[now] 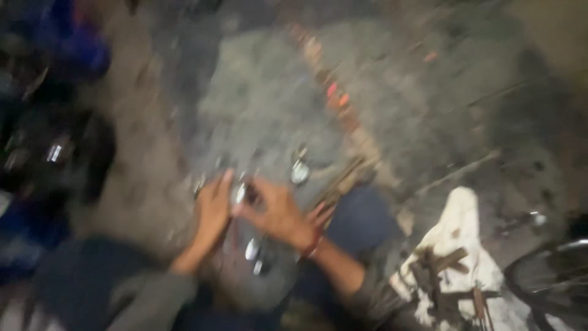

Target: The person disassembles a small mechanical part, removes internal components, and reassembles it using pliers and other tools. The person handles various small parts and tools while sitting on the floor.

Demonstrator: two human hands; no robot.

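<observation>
Frame badly motion-blurred; details soft throughout.

Ground (263, 98): grey, gritty dirt or concrete, fills most of the view. A line of small reddish bits runs from 12 o'clock down toward centre.

White cloth (465, 233) at 4 o'clock, with dark rusty metal pieces (441, 270) lying on it. Curved dark wheel rim (551, 276) at the far 4 o'clock edge. Blue-and-dark shapes at 9 to 10 o'clock, too blurred to identify.

Both hands meet just below centre, at 6 o'clock. Left hand (214, 208): fingers drawn together and extended forward, tips touching a small shiny metal part (240, 193). Right hand (275, 214): fingers curled in, apparently pinching the same part from the other side; a red band at the wrist. Exact grip cannot be told through the blur.

More small shiny pieces (254, 254) lie below the hands; a round metal bit (299, 173) sits at 1 o'clock from them.

Risk, as judged: the part is small and held at the fingertips only. A slip would likely drop it among the loose look-alike pieces on grey ground in poor light, making it hard to find.
</observation>
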